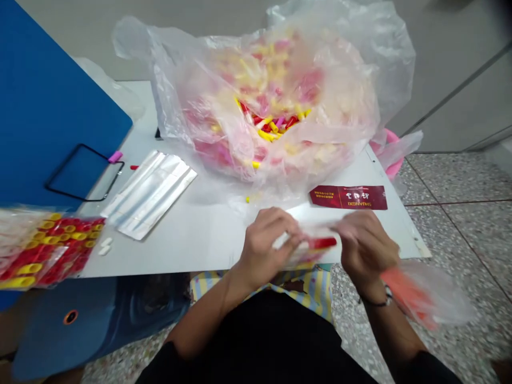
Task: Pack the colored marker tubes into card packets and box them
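Between my hands, over the table's front edge, is a small clear plastic bag (316, 246) with red and yellow tube-like pieces in it, smeared by motion. My left hand (267, 240) is closed, thumb and fingers pinching the left side of its opening. My right hand (366, 248), also closed, grips the bag's upper right edge; its fingertips are blurred. Beyond them stands a big clear plastic sack (184, 101), its mouth spread open on loose red, yellow, pink and white tubes (274, 125). A dark red printed card (347, 197) lies flat just past my right hand.
Silver flat packets (150, 194) lie on the white table (216, 234). At left are a filled bag of red and yellow tubes (52, 248), a blue panel (52, 96) and a black wire frame (80, 173). A blue stool (100, 325) and an orange-red plastic bag (420, 293) are lower.
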`<state>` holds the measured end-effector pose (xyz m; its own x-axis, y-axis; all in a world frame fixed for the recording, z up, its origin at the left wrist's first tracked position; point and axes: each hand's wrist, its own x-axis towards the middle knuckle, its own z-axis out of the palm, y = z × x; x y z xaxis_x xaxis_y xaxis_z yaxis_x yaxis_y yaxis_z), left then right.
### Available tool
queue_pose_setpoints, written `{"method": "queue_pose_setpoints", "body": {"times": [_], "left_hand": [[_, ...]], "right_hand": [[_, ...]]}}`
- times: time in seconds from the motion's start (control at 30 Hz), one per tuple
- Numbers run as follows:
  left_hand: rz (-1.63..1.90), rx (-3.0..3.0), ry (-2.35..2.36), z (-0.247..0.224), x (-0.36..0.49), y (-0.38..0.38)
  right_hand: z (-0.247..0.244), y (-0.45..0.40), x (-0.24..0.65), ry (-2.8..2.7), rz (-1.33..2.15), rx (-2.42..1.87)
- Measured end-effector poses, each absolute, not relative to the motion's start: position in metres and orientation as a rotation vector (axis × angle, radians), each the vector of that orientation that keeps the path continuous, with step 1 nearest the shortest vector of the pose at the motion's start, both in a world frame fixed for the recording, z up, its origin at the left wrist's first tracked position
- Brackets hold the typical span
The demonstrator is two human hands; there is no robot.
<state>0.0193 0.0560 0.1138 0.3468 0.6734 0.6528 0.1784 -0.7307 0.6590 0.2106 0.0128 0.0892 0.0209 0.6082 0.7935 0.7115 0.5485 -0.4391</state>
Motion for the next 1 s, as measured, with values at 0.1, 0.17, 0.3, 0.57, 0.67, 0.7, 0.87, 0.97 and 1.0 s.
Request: {"method": "queue_pose_setpoints", "body": {"times": [0.1, 0.17, 0.3, 0.57, 0.67, 0.7, 0.87, 0.97, 1.0], "left_hand": [[1.372, 2.037, 0.651, 0.11, 0.02, 0.063], [1.378, 2.043, 0.51, 0.101, 0.018, 0.059], [1.263, 2.002, 0.583, 0.056, 0.008, 0.035], [1.067, 1.888, 1.073, 0.004, 0.013, 0.0], [1.099, 1.891, 1.2, 0.006, 0.022, 0.001], [1.092, 1.899, 1.238, 0.006, 0.024, 0.003], [0.955, 2.007, 1.459, 0.004, 0.027, 0.006], [0.82, 1.937, 1.5, 0.006, 0.026, 0.007], [0.795, 1.86, 1.491, 0.008, 0.026, 0.008]], "right_hand": [[0.089, 0.021, 0.206, -1.54, -0.152, -0.978], [0.083, 0.013, 0.203, -1.594, -0.159, -0.945], [0.046, -0.014, 0.198, -1.72, 0.124, -0.98], [-0.006, -0.039, 0.172, -1.529, 0.351, -1.306], [-0.005, -0.034, 0.167, -1.44, 0.291, -1.476], [-0.005, -0.031, 0.166, -1.423, 0.286, -1.523], [-0.009, -0.022, 0.161, -1.402, 0.295, -1.696], [-0.008, -0.022, 0.158, -1.398, 0.299, -1.805], [-0.008, -0.022, 0.158, -1.379, 0.312, -1.83]]}}
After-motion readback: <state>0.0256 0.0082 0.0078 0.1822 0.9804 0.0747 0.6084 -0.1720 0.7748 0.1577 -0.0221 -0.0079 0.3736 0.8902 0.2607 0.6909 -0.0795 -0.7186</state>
